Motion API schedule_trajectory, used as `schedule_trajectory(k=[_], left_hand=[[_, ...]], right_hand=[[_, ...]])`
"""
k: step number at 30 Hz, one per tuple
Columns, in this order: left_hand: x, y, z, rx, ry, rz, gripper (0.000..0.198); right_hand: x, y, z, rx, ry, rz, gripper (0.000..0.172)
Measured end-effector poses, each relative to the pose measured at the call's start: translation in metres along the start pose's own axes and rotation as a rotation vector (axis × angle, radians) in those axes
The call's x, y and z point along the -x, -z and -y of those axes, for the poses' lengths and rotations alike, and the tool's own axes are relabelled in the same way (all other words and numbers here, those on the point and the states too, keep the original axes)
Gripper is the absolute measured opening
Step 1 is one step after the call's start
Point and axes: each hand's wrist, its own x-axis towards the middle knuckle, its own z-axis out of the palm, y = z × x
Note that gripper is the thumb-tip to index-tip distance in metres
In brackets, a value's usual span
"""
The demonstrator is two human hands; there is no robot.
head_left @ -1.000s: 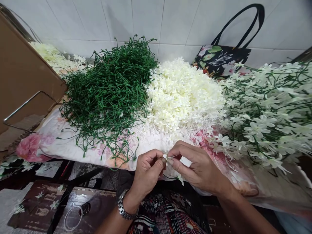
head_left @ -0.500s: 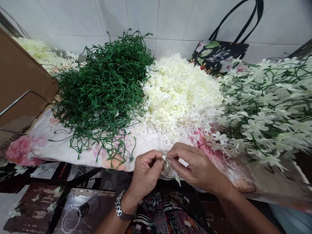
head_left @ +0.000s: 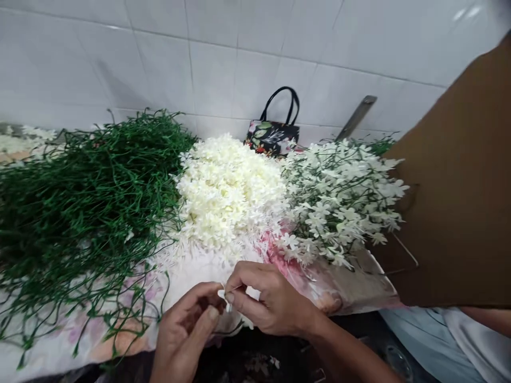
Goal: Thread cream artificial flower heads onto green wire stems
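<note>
A small white artificial flower [head_left: 224, 296] is pinched between the thumb and forefinger of my right hand [head_left: 271, 303]. Close against its left side is my left hand [head_left: 189, 327], with the thumb parted from the forefinger and the other fingers curled. More white petals and a thin green stem show below my right hand; how they are held is hidden. Ahead of both hands lies a heap of loose white petals [head_left: 229, 191]. Green plastic stems [head_left: 115, 181] form a big tangled pile to the left. White flowers on green stems [head_left: 339, 207] are stacked to the right.
A floral cloth [head_left: 199, 271] covers the work surface. At the back, a black flowered handbag [head_left: 271, 137] stands against the tiled wall [head_left: 215, 74]. A large cardboard panel [head_left: 459, 197] rises at the right, with another person's light clothing [head_left: 431, 340] below it.
The view has swung right, bringing the cardboard panel and other person into sight. My left thumb has come away from the forefinger; my right hand still pinches the flower.
</note>
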Motion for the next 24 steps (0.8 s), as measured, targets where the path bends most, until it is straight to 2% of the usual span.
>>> schedule_trajectory(k=[3, 5, 6, 10, 11, 13, 16, 20, 24], left_hand=[[-0.001, 0.005, -0.012, 0.175, -0.112, -0.08, 0.045], [-0.004, 0.011, -0.016, 0.178, -0.177, -0.084, 0.043], [-0.007, 0.014, -0.016, 0.162, -0.169, -0.093, 0.04], [-0.011, 0.014, -0.008, 0.105, -0.003, -0.06, 0.035], [-0.011, 0.013, -0.005, 0.091, 0.034, -0.042, 0.035], [-0.01, 0.009, -0.001, 0.067, 0.078, -0.017, 0.035], [-0.01, 0.006, 0.001, 0.045, 0.075, -0.036, 0.034], [-0.012, 0.007, 0.004, 0.03, 0.066, -0.074, 0.031], [-0.012, 0.011, 0.007, 0.032, 0.053, -0.071, 0.029]], right_hand=[[0.0, 0.033, 0.013, -0.045, -0.004, -0.159, 0.011], [0.002, 0.065, 0.02, -0.017, 0.055, -0.324, 0.014], [0.004, 0.083, 0.021, 0.068, 0.019, -0.421, 0.014], [0.016, 0.152, 0.011, 0.648, -0.088, -1.019, 0.002], [0.02, 0.164, 0.005, 0.83, -0.159, -1.053, 0.005], [0.026, 0.18, -0.009, 1.046, -0.297, -0.825, 0.009], [0.034, 0.183, -0.025, 1.088, -0.323, -0.693, 0.013], [0.043, 0.174, -0.027, 1.07, -0.329, -0.674, 0.006], [0.047, 0.175, -0.016, 1.16, -0.37, -0.811, 0.014]])
